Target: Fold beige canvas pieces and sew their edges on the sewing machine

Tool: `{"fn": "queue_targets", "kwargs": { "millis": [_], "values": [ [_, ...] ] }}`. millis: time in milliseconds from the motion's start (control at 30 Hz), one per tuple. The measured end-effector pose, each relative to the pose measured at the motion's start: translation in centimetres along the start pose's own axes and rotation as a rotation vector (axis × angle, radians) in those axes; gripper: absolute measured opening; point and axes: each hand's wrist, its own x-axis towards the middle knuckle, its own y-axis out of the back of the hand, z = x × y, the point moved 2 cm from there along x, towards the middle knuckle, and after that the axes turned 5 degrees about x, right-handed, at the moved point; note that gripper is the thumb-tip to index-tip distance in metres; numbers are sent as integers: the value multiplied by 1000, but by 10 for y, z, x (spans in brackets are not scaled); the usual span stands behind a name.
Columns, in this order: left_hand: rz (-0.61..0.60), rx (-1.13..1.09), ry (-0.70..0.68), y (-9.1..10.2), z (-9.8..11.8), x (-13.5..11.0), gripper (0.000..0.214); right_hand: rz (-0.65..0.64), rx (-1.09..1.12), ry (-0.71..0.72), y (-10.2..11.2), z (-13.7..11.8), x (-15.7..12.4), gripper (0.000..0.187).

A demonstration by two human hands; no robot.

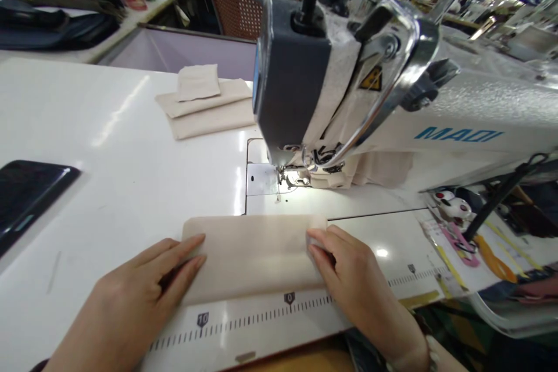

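On the white counter [108, 203], the sewing machine [294, 75] stands at 1 o'clock from the folded cloth [255, 256]. Spare cloth pieces [213, 119] rest at 11 o'clock. The right hand [355, 267] grasps the 3 o'clock end; the left hand [135, 285] touches the 9 o'clock end, its grip unclear. Folding seems done; the cloth is not yet under the presser foot [283, 177].

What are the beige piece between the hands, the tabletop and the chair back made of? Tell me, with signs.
Beige piece: probably fabric, matte, judging by its soft, rounded lower edge.
Tabletop: perhaps laminate, glossy white, since it throws back bright streaks of light.
Chair back: brown panel, maybe plastic or woven cane, by its regular holes; finish too distant to tell.
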Motion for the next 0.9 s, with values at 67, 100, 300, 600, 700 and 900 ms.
{"fn": "queue_targets", "kwargs": {
  "millis": [67, 100, 300, 600, 700, 900],
  "values": [
    [-26, 7, -7, 1, 2, 1, 34, -18, -60, -39, 2, 3, 1, 20],
    [-51, 8, -8, 2, 3, 1, 36, -23, -103, -59, 3, 4, 1, 20],
    [-72, 68, -156, 18, 14, 14, 35, 22, -328, 30, 10, 6, 4, 18],
    [-246, 5, -468, 32, 69, 46, 28, -199, -280, 494, -4, -18, 19, 26],
    [-243, 72, -385, 23, 83, 43, 30, -167, -353, 461, -14, -27, 15, 32],
    [-145, 61, -261, 3, 84, 28, 57, -58, -334, 450, -32, -15, 3, 50]
  ]
}}
